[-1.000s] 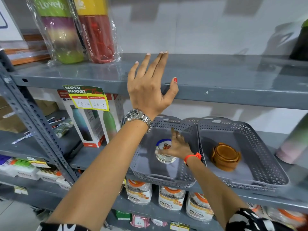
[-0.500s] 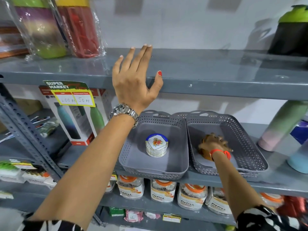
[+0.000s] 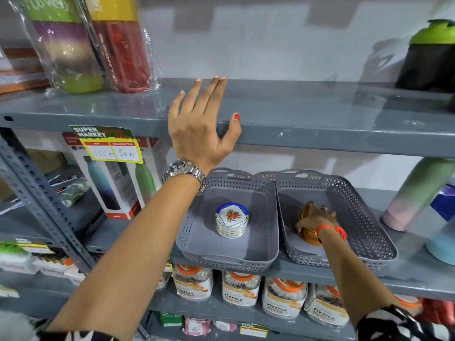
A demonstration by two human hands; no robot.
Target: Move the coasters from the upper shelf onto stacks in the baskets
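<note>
The left hand (image 3: 200, 124) lay flat and spread on the front edge of the grey metal upper shelf (image 3: 320, 114), fingers stretched toward the wall, thumb hooked over the lip, holding nothing; a silver wristwatch (image 3: 187, 171) sat on its wrist. The right hand (image 3: 316, 219), with an orange cord at the wrist, rested curled over the top of the stack of brown wooden round coasters (image 3: 309, 236), which stood on the floor of the right grey perforated plastic basket (image 3: 364, 217); whether the fingers actually gripped the stack could not be told. Just left, touching it rim to rim, the left grey perforated plastic basket (image 3: 197, 242) held a neat stack of white coasters (image 3: 232, 220) near its middle, gold-edged at the sides, the top one showing a blue border and an orange-red floral motif. Both baskets sat on the shelf below. At the far left of the upper shelf stood plastic-wrapped coloured bottles (image 3: 81, 43), and a yellow price tag (image 3: 108, 147) hung from its edge.
</note>
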